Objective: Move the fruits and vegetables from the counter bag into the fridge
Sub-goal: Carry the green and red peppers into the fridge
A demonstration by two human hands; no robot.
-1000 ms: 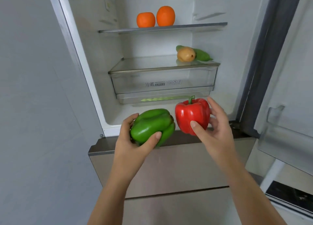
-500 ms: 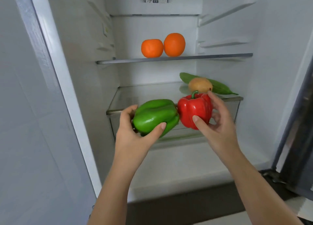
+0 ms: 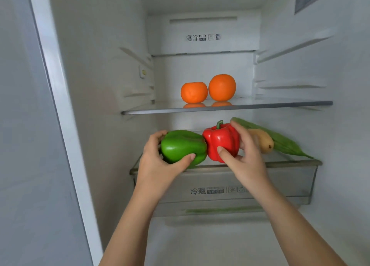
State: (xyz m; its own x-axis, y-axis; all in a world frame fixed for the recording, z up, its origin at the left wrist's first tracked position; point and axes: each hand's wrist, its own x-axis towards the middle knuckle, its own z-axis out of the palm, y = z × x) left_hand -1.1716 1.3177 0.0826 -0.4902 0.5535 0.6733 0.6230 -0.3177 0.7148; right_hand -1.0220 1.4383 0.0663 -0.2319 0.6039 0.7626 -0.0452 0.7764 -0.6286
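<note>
Left hand (image 3: 158,165): one green pepper (image 3: 182,145) is gripped.
Right hand (image 3: 246,161): one red pepper (image 3: 220,141) is gripped.
Place: both are held touching, above the drawer (image 3: 290,177) lid, inside the fridge (image 3: 104,85).
Oranges (image 3: 222,87): two, on the shelf (image 3: 280,105).
Behind: one potato (image 3: 264,142), one long green vegetable (image 3: 286,143).

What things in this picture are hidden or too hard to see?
Head view:
Yellow-brown fruit: half hidden behind the right hand, so unnameable.
Counter bag: outside the frame.
Drawer contents: blurred by its cloudy front.
Drawer label: print too small.
Whether green pepper and red pepper touch the shelf: left hand and right hand cover their undersides.
</note>
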